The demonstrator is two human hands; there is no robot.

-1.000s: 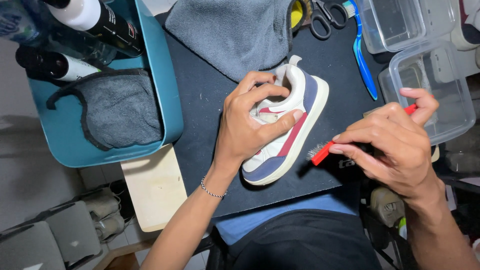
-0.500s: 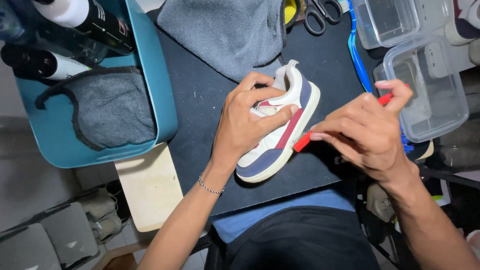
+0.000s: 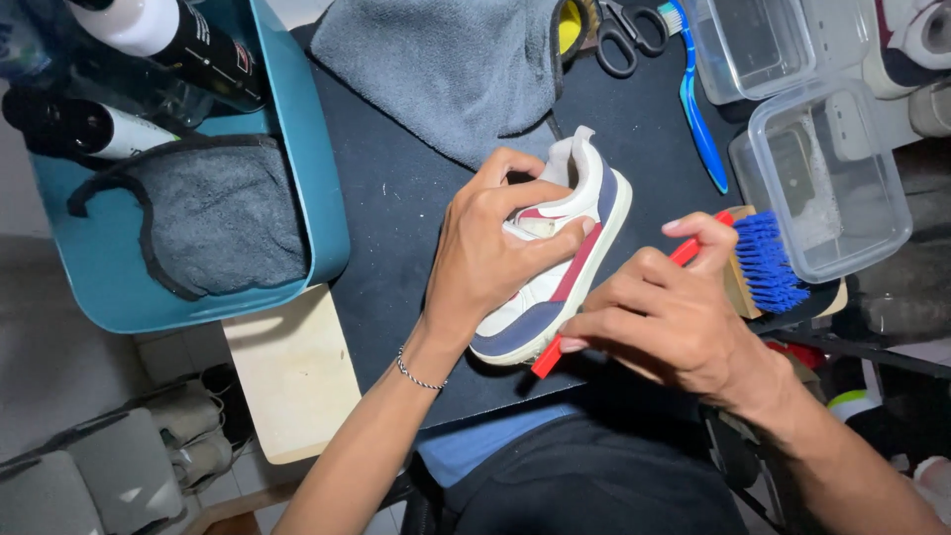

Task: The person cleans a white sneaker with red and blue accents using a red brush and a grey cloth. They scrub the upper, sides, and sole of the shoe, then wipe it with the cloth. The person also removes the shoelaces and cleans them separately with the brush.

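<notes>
A small white sneaker point(image 3: 578, 260) with navy and red side panels lies on a black mat point(image 3: 396, 218). My left hand point(image 3: 493, 248) grips it over the upper, fingers wrapped across the top. My right hand point(image 3: 662, 315) holds a thin red-handled brush point(image 3: 547, 361); its lower end touches the sole edge near the toe, and the upper end of the handle pokes out between my fingers. A wooden brush with blue bristles point(image 3: 766, 262) lies just behind my right hand.
A grey towel point(image 3: 446, 59) lies at the mat's far side, with scissors point(image 3: 626, 30) and a blue toothbrush point(image 3: 697, 109). Two clear plastic tubs point(image 3: 832, 168) stand right. A teal bin point(image 3: 317, 198) with a grey cloth and bottles sits left.
My right hand has slid down along the shoe's side toward the toe, the red brush with it. The blue-bristled brush behind it has come into view. The left hand keeps its grip.
</notes>
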